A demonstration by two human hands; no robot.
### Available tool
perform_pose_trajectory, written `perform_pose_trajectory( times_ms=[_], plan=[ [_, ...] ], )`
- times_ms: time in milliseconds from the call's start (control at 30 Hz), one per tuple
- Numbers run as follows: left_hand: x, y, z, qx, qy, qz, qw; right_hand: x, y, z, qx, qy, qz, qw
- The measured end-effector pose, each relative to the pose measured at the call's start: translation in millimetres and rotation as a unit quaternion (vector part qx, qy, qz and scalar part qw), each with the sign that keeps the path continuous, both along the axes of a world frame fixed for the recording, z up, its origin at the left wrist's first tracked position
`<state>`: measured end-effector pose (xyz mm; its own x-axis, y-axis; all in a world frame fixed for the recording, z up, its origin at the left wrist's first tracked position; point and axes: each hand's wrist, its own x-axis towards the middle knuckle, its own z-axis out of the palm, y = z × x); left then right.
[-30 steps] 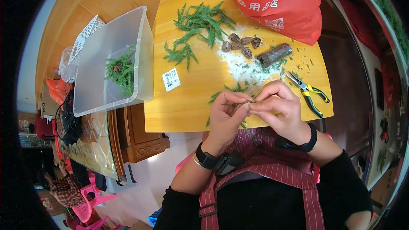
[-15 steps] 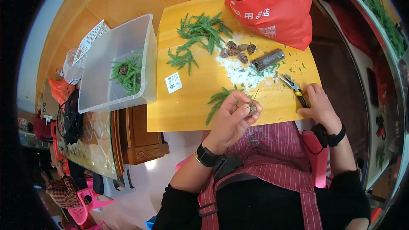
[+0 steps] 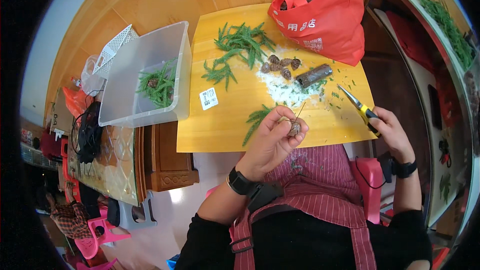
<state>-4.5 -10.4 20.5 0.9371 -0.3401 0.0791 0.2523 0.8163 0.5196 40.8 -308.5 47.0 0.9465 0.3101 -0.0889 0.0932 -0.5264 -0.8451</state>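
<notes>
L hand [image 3: 272, 140] pinched shut on small pine cone [image 3: 294, 129] w/ thin wire [image 3: 299, 111] sticking up, held just over near edge of yellow board [image 3: 225, 130]. R hand [image 3: 392, 132] wrapped tight on yellow-handled pliers [image 3: 359, 109] at board's right edge, tips over the board; can't tell if plier tips are parted. Open board room betw. sticker [image 3: 208, 98] and green sprigs [image 3: 239, 50]. Red bag [image 3: 322, 17] crowds far right corner, top cut off. Clear bin [image 3: 145, 72] abuts board's left side. Cone mostly hidden by fingers.
</notes>
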Motion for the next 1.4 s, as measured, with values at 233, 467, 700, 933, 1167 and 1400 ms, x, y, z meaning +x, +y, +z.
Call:
perform_pose_trajectory(
  times_ms=[233, 467, 700, 933, 1167, 1400],
  plan=[
    [-3, -1, 5, -0.012, -0.026, -0.025, 0.999, -26, 37, 50, 0.002, -0.038, 0.104, 0.994],
    [-13, -4, 19, 0.037, 0.003, 0.032, 0.999, -34, 54, 54, -0.003, -0.206, 0.166, 0.964],
    [-17, -7, 21, 0.046, 0.008, 0.056, 0.997, -38, 56, 47, 0.004, -0.271, 0.150, 0.951],
    [-17, -9, 18, -0.049, -0.038, 0.013, 0.998, -45, 59, 46, 0.019, -0.341, 0.126, 0.932],
    [-17, -17, 19, -0.079, -0.027, 0.012, 0.996, -53, 54, 45, 0.005, -0.342, 0.109, 0.933],
    [-22, -20, 32, -0.003, -0.004, 0.033, 0.999, -50, 51, 46, 0.019, -0.294, 0.146, 0.944]
  ],
)
